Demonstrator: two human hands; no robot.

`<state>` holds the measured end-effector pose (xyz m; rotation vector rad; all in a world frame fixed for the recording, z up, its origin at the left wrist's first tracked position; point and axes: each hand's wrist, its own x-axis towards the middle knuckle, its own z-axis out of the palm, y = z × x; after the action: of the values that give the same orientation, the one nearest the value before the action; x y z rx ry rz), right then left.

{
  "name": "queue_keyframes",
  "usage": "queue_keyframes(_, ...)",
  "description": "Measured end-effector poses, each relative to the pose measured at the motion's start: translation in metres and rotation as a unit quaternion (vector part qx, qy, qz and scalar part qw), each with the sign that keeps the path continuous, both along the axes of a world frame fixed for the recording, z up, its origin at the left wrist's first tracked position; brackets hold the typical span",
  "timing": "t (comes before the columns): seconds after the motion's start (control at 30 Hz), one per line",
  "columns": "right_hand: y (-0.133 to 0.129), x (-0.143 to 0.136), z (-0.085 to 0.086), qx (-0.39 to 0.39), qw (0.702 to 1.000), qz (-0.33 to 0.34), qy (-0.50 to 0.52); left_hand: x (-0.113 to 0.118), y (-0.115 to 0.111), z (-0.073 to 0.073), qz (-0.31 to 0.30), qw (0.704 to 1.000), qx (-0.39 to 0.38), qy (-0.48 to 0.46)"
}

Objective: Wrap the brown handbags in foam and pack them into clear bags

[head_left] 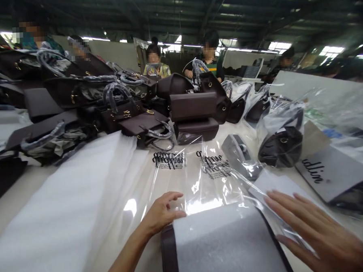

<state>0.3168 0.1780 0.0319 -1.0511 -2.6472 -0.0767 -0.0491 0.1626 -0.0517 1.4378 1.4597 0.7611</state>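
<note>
A dark brown handbag lies close in front of me, and a grey-white padded sheet (223, 243) covers most of its upper side. Its dark brown edge (168, 254) shows along the left. At the sheet's far left corner is my left hand (165, 212), fingers curved with a gap between thumb and forefinger. My right hand (314, 230) is spread with fingers stretched out, beside the bag's right edge and against clear plastic film. Beyond the bag a clear plastic bag (199, 188) with black lettering lies flat; whether either hand touches it firmly is not visible.
White foam sheets (60, 215) are stacked on the left. Brown handbags (128, 114) with wrapped handles crowd the table's far side. At right stand a plastic-covered handbag (280, 141) and a grey lettered bag (332, 168). Several people are behind the pile.
</note>
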Motion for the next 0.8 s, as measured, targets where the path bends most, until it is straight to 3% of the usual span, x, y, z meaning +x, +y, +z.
queue_keyframes(0.1,0.045,-0.013,0.007,-0.018,0.993,0.07,-0.095,0.003,0.011,0.002,-0.031,0.999,0.019,-0.002)
queue_keyframes(0.2,0.074,-0.03,0.006,-0.091,0.988,0.082,-0.089,0.01,0.018,0.008,-0.075,0.996,0.044,-0.004)
queue_keyframes(0.33,0.084,-0.056,-0.009,-0.131,0.991,0.03,-0.018,0.03,0.027,0.023,-0.143,0.987,0.059,0.035)
queue_keyframes(0.43,0.08,-0.07,-0.017,-0.143,0.988,-0.012,0.058,0.045,0.036,0.032,-0.162,0.973,0.092,0.133)
queue_keyframes(0.5,0.076,-0.07,-0.017,-0.134,0.985,0.0,0.105,0.048,0.04,0.034,-0.132,0.95,0.157,0.236)
queue_keyframes(0.6,0.07,-0.054,-0.017,-0.087,0.985,0.075,0.128,0.037,0.038,0.03,-0.029,0.913,0.205,0.351)
queue_keyframes(0.7,0.061,-0.03,-0.022,-0.034,0.982,0.144,0.121,0.015,0.019,0.018,0.072,0.894,0.194,0.397)
queue_keyframes(0.8,0.048,-0.013,-0.031,0.019,0.982,0.134,0.135,0.0,-0.006,0.004,0.16,0.883,0.193,0.396)
